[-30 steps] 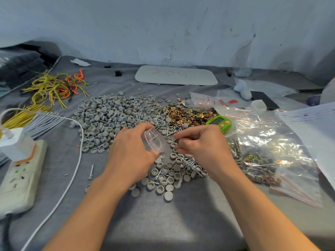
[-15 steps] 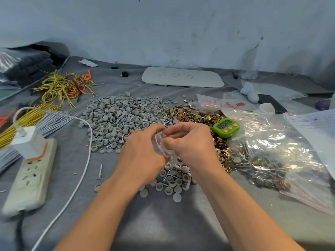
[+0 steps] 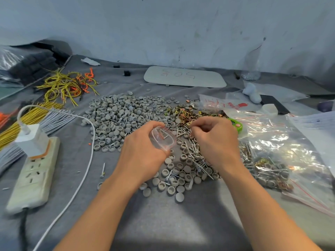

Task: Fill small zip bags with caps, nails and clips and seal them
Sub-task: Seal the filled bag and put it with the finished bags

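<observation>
My left hand [image 3: 143, 153] grips a small clear zip bag [image 3: 163, 138], its mouth held open toward the right. At least one nail shows inside it. My right hand [image 3: 215, 140] hovers just right of the bag with fingers curled, fingertips pinched over the gold clips [image 3: 184, 113]; what it pinches is too small to tell. A big heap of grey caps [image 3: 117, 116] lies behind my left hand. More caps and nails [image 3: 190, 160] are scattered under both hands.
A white power strip [image 3: 34, 174] with a charger and white cable [image 3: 87, 160] lies at the left. Yellow and orange wires [image 3: 67, 86] sit at the back left. Clear bags of filled packets [image 3: 272, 160] cover the right side. A green timer [image 3: 237, 125] peeks out behind my right hand.
My right hand has left the bag's mouth and moved right and back to the clips. The left hand still holds the bag open. The camera has tilted slightly.
</observation>
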Motion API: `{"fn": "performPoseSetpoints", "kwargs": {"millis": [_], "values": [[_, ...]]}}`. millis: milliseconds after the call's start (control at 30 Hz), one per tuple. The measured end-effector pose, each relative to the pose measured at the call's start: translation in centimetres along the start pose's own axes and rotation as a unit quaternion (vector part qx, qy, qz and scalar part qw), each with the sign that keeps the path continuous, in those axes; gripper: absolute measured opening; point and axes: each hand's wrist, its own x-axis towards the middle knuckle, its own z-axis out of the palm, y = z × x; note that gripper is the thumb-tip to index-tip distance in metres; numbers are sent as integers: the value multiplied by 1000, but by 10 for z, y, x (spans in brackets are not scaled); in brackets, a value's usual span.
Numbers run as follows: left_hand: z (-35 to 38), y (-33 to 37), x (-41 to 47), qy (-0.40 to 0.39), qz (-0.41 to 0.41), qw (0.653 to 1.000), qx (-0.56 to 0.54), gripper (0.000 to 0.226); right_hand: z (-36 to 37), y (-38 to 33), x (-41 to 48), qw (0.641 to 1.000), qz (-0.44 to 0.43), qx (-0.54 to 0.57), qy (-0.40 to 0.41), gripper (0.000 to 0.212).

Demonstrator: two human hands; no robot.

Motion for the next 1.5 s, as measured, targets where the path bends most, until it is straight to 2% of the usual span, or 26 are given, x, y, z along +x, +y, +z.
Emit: {"fn": "performPoseSetpoints", "kwargs": {"millis": [133, 233, 300, 433, 600, 733, 833, 933, 1200, 1267, 1367, 1500], "values": [[-1, 0, -1, 4, -3, 1000, 2, 53, -9, 16, 3, 986, 38, -153, -61, 27], [0, 1, -2, 6, -4, 1000, 12, 58, -14, 19, 2, 950, 64, -272, -138, 41], [1, 2, -2, 0, -2, 1000, 18, 62, -15, 19, 1, 933, 67, -313, -165, 46], [2, 5, -2, 0, 0, 1000, 16, 65, -17, 19, 1, 912, 60, -365, -176, 30], [2, 8, -3, -6, -8, 1000, 27, 64, -25, 19, -4, 911, 46, -371, -172, 23], [3, 8, -3, -7, -12, 999, 30, 67, -26, 18, -3, 941, 52, -314, -117, 13], [5, 9, -2, -13, -6, 999, 32, 69, -26, 20, -3, 970, 42, -231, -62, 19], [6, 8, -1, -15, -3, 999, 36, 68, -20, 18, -6, 988, 33, -141, -46, 19], [12, 9, -3, -16, 3, 998, 54, 64, -1, -13, -16, 992, -15, 78, -99, 20], [13, 10, -3, -22, 10, 998, 54, 62, 6, -20, -20, 988, -30, 84, -124, 19], [12, 11, -5, -22, 42, 998, 44, 49, 16, -28, -23, 987, -65, 14, -146, 15], [7, 10, -5, -21, 50, 998, 17, 43, 22, -31, -23, 976, -80, 39, -201, 20]]}}
